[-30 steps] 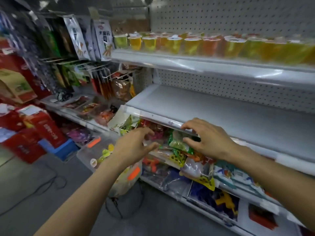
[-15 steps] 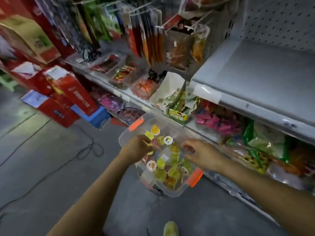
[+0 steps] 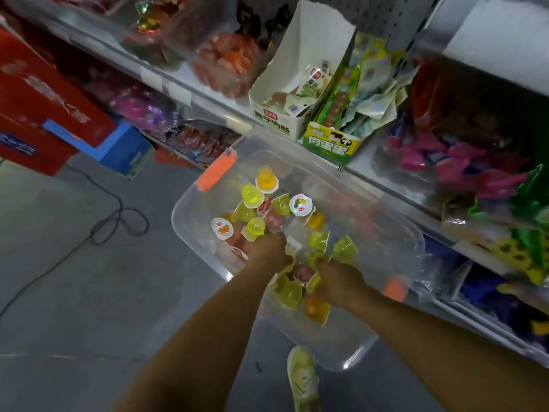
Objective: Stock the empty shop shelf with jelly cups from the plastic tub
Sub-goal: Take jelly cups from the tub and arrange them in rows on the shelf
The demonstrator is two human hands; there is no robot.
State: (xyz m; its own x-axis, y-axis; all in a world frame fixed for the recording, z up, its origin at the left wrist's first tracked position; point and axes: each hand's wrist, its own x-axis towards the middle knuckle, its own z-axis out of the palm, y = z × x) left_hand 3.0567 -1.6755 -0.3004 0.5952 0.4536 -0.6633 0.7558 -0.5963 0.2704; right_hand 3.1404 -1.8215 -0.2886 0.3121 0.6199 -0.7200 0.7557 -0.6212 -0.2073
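Down from the shelf front of a second ago and now deep in the plastic tub [image 3: 181, 215]: left hand [image 3: 269, 251] and right hand [image 3: 338, 281], fingers buried among the jelly cups [image 3: 252, 196], so cannot tell whether clamped on any. Gathering apparently begun; empty shelf [image 3: 499, 34] not yet stocked. Chinese print on white carton [image 3: 276, 123] and green carton [image 3: 329, 145], too blurred to read.

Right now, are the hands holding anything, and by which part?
It cannot be told. The left hand and right hand are both down among the jelly cups in the plastic tub, fingertips hidden.
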